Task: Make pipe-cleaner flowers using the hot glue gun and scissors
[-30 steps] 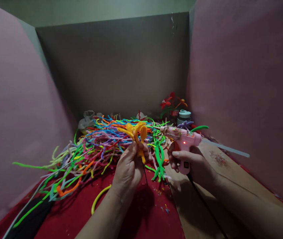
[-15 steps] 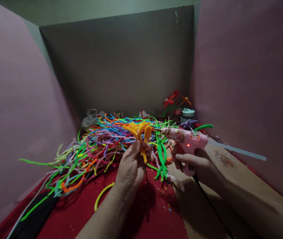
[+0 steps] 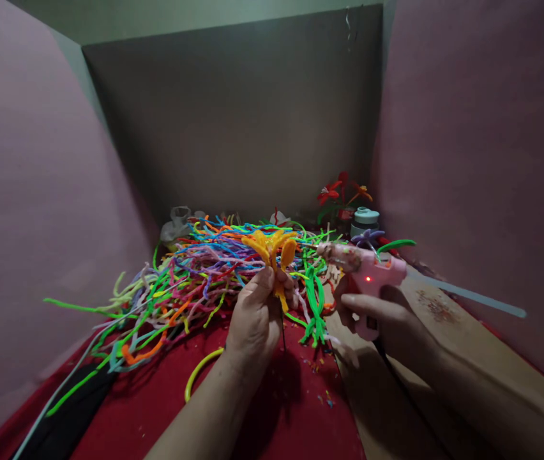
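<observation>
My left hand pinches the base of an orange-yellow pipe-cleaner flower, held upright with its petals spread above my thumb. A thin dark stem runs down below the hand. Wrapped around the handle of a pink hot glue gun is my right hand; the gun's red light glows. Its metal nozzle points left towards the flower's right petal, with a small gap seeming to lie between them. From the gun's back sticks a long translucent glue stick.
Behind my hands spreads a big heap of colourful pipe cleaners. A green pipe-cleaner bundle lies between my hands on the red cloth. Red flowers, a light-blue-lidded jar and a purple flower stand at the back right.
The whole view has shifted slightly, with both hands appearing a little further right. The glue gun's nozzle sits slightly further from the petal. Both grips are unchanged.
</observation>
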A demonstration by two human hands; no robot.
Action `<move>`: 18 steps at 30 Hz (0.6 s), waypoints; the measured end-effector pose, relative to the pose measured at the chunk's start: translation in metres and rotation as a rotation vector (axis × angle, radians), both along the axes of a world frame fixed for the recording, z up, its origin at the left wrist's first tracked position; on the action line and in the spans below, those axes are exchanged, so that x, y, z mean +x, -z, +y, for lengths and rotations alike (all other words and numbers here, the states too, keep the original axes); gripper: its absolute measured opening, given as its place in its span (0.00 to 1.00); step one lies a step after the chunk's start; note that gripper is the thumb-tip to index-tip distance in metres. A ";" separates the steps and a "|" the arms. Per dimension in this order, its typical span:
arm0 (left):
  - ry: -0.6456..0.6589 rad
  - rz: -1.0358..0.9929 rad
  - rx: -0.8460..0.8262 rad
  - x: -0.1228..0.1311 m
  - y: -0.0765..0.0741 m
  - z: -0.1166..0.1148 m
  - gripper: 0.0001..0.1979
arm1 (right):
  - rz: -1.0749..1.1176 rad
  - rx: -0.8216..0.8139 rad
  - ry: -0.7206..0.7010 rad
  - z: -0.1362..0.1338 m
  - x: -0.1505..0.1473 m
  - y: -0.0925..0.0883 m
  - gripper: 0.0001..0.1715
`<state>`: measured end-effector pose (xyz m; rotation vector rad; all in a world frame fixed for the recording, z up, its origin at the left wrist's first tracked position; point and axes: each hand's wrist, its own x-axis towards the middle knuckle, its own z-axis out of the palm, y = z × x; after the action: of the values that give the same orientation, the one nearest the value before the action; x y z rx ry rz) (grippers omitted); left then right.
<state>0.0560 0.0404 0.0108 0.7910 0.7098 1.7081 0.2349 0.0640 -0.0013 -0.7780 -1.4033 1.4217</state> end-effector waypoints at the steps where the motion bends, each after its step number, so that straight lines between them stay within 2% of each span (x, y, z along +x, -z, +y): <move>1: 0.011 0.039 0.013 0.000 0.000 -0.001 0.12 | 0.064 -0.060 0.030 0.003 -0.001 -0.001 0.05; 3: 0.035 0.171 0.032 0.000 0.001 -0.003 0.14 | 0.218 -0.184 0.059 0.009 -0.003 -0.003 0.04; 5: 0.038 0.380 0.044 0.002 0.002 -0.007 0.15 | 0.316 -0.219 0.015 0.016 -0.003 -0.006 0.04; 8: 0.025 0.697 0.077 0.008 0.004 -0.015 0.14 | 0.309 -0.127 -0.061 0.018 -0.003 -0.011 0.05; 11: 0.039 0.876 0.141 0.013 0.004 -0.022 0.13 | 0.268 -0.067 -0.078 0.011 -0.005 -0.016 0.05; 14: 0.054 0.895 0.147 0.015 0.005 -0.024 0.13 | 0.267 -0.064 -0.071 0.003 -0.005 -0.020 0.03; 18: 0.129 0.679 0.040 0.012 0.007 -0.018 0.13 | 0.276 -0.045 -0.052 0.005 -0.002 -0.020 0.04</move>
<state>0.0684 0.0223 0.0041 1.4394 1.0502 1.3292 0.2329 0.0686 0.0186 -0.5517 -1.1890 1.5411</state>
